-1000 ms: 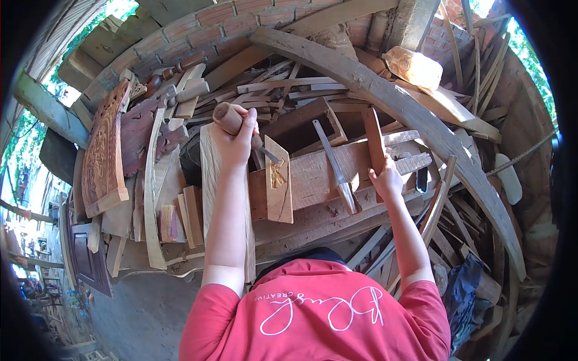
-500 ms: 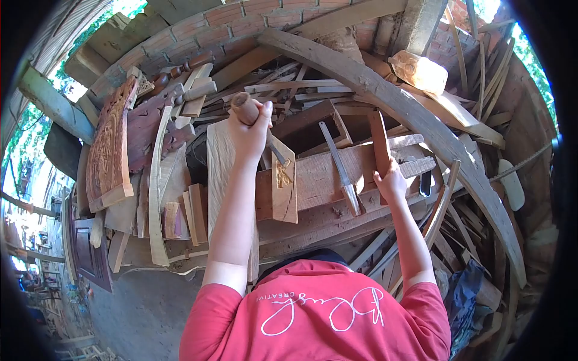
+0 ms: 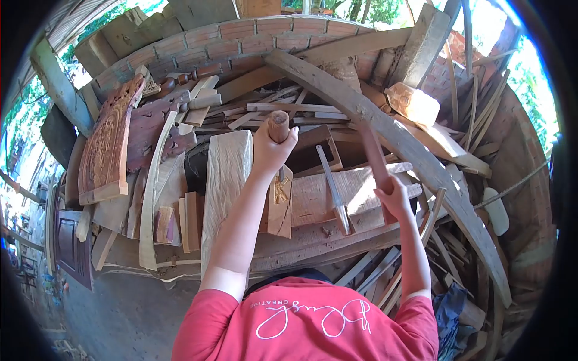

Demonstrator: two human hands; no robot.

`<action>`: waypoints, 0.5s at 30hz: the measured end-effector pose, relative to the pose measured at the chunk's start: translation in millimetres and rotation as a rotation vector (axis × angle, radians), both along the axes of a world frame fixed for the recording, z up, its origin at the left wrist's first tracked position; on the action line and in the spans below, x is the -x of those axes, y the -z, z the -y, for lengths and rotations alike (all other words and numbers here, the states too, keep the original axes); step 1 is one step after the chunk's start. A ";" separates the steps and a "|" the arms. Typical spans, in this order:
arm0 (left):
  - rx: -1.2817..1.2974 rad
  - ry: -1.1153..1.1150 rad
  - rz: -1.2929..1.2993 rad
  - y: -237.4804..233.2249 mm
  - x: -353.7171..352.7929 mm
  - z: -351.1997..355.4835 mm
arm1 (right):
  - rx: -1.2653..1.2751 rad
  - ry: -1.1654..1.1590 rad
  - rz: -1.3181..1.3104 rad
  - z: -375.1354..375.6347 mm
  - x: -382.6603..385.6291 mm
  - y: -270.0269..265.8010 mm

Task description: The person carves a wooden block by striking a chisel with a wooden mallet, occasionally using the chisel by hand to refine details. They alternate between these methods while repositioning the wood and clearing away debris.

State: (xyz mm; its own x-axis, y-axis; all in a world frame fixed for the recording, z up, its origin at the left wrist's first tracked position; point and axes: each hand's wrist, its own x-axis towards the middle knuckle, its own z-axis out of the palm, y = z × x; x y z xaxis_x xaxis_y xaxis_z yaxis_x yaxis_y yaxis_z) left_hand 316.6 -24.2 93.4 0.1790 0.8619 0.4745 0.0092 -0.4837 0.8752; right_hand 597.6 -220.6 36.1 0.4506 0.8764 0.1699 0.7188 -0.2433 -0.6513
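My left hand [image 3: 271,151] is closed around the wooden handle of a chisel [image 3: 279,127], which stands nearly upright. Its blade goes down to a small pale board [image 3: 280,219] with a carved, angular recess like a letter K. My right hand [image 3: 397,200] grips a flat reddish-brown wooden bat [image 3: 376,161], blurred at its upper end and raised to the right of the chisel. Between the two hands a long tapering metal tool [image 3: 333,183] lies on a thick timber beam [image 3: 307,201], apart from both.
A wrinkled pale plank [image 3: 230,186] stands left of the board. Carved reddish panels [image 3: 108,141] lean farther left. A long curved timber [image 3: 415,153] crosses the right side, near a plastic jug [image 3: 412,103]. Scrap strips and a brick wall [image 3: 253,37] lie behind.
The chisel has gone from leaning left to nearly upright, its handle now above the board. The bat in my right hand has tilted leftward and is blurred. The whole view has shifted slightly.
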 end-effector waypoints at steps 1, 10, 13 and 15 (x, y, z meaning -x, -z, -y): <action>0.009 0.020 0.020 -1.2 1.1 1.5 | -0.047 0.091 -0.079 -2.8 6.1 -21.9; -0.029 0.011 0.038 -12.3 -2.5 21.4 | -0.181 -0.369 -0.116 -12.9 69.3 -150.4; 0.017 0.066 0.045 -13.9 2.4 22.5 | 0.109 -0.472 0.254 -13.2 85.5 -180.0; 0.006 0.074 0.043 -12.7 4.9 20.3 | -0.060 -0.424 0.293 -8.4 74.9 -187.8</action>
